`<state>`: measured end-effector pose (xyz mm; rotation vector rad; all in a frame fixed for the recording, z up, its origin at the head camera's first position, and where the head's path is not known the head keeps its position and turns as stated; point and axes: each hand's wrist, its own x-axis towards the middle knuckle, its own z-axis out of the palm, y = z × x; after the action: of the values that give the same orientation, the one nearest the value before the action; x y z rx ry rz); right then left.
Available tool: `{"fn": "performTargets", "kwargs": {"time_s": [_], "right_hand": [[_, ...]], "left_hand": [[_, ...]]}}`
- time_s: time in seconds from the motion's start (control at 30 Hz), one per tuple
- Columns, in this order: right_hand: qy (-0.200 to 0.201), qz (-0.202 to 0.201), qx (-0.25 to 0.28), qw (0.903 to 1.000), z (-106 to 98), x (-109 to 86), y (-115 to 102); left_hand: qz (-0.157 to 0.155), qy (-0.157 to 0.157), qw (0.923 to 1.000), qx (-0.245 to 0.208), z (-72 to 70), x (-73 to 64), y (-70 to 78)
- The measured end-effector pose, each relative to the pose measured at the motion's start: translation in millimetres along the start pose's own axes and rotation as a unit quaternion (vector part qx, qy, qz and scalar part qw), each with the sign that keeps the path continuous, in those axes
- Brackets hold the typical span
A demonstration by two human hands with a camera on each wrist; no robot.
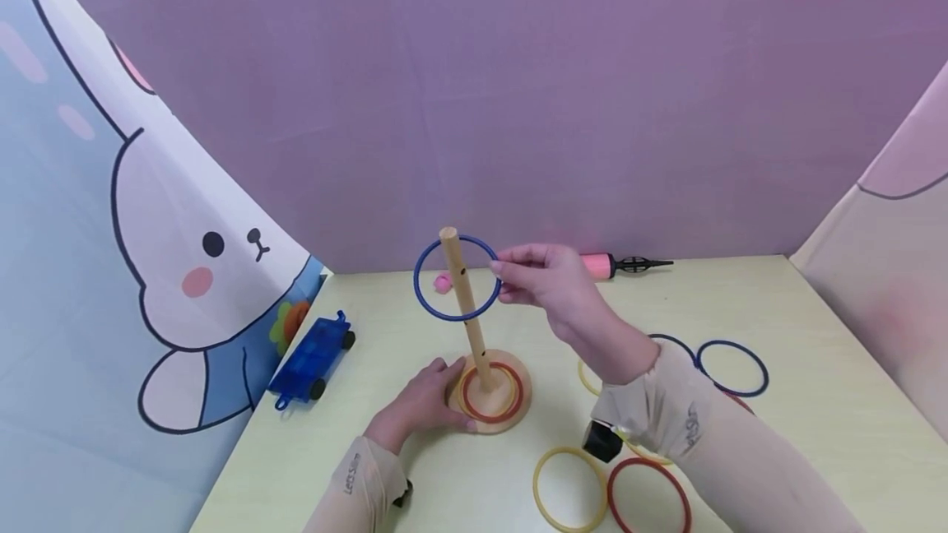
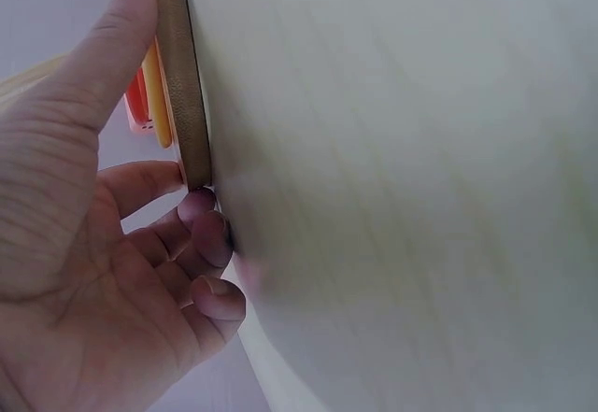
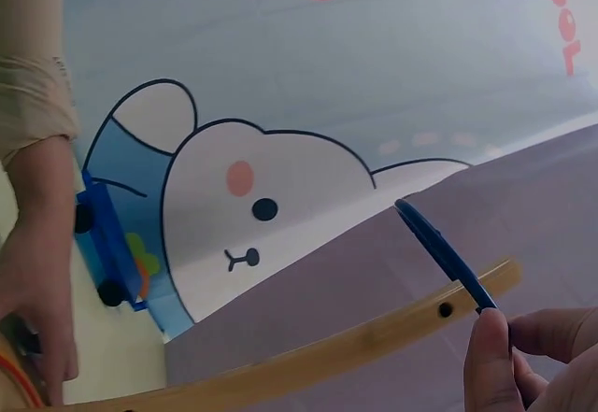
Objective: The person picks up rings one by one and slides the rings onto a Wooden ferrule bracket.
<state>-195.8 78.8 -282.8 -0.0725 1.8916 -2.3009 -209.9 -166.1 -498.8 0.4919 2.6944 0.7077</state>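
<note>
Head view, blue ring (image 1: 416,280), pinched in right hand (image 1: 554,281)

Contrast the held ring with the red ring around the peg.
The held ring is blue, unlike the red ring. The held ring is pinched in the right hand near the top of the peg; the red ring lies low around its foot. Both are thin and round.

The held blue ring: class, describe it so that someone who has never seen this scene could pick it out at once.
On the pale table, a wooden post rises from a round base. At the post's upper part, the right hand pinches the blue ring. Unlike the other blue rings, which lie on the table, this one is held up.
</note>
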Motion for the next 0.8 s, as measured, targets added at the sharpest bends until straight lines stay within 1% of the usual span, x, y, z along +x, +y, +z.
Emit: {"fn": "performTargets", "kwargs": {"time_s": [0.23, 0.37, 0.67, 0.8], "right_hand": [[0.000, 0.022, -0.026, 0.9994, -8, 7.5, 34], [0.000, 0.031, -0.028, 0.9991, -12, 11.2, 56], [0.015, 0.054, -0.029, 0.9980, -22, 19.0, 103], [0.026, 0.064, -0.038, 0.9968, -27, 21.9, 123]], "left_hand": [[-0.003, -0.001, 1.0000, 0.000, 0.8, 2.7, -3.1], [-0.009, -0.002, 1.0000, -0.003, 1.2, 3.4, -3.0], [-0.002, 0.007, 0.9998, -0.017, 0.0, 1.4, 0.4], [0.001, 0.006, 0.9999, -0.011, -0.1, 1.3, 0.5]]}}
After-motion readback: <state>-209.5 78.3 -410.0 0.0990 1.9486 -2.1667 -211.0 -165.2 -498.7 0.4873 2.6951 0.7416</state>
